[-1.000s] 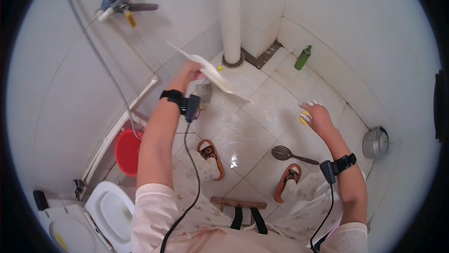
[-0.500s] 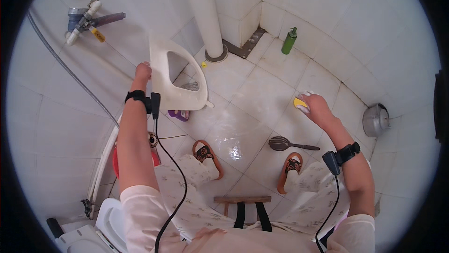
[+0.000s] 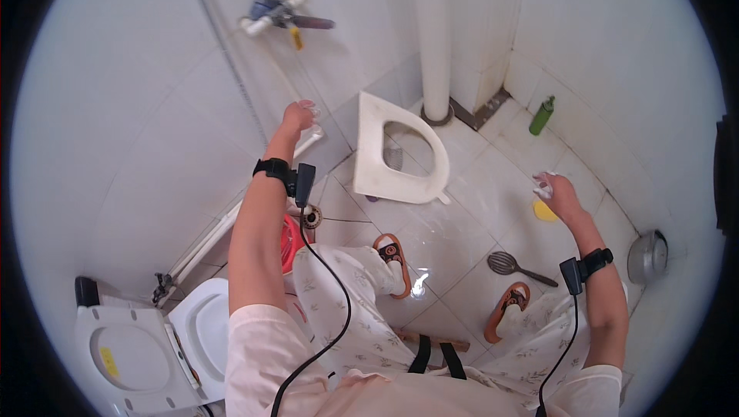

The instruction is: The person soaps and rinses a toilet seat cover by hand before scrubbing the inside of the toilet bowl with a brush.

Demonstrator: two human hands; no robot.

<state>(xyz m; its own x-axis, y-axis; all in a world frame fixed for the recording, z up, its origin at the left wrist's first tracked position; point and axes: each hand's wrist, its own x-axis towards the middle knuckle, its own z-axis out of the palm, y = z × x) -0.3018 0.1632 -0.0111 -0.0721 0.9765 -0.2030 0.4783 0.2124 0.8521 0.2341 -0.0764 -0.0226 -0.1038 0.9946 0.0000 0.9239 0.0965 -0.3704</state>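
Observation:
A white toilet seat (image 3: 371,157) stands tilted by the wall at the foot of the white pipe. Left of it, apart from the seat, my left hand (image 3: 302,114) is held out near the wall, fingers loosely spread and holding nothing visible. My right hand (image 3: 560,195), foam on its fingers, hovers over the floor on the right with fingers apart. Just below it shows a round yellow sponge (image 3: 545,211), out of the grip. A dark slotted spatula (image 3: 504,263) lies on the tiles nearer to me.
A green pump bottle (image 3: 542,117) stands by the far right wall, a metal kettle (image 3: 647,257) at the right. A red basin (image 3: 289,244) and a toilet (image 3: 131,355) are on my left. A tap (image 3: 281,16) juts from the wall. Wet tiles shine between my sandals.
My left hand has let go of the toilet seat and is now apart from it. My right hand has released the yellow sponge. The view has swung to the left.

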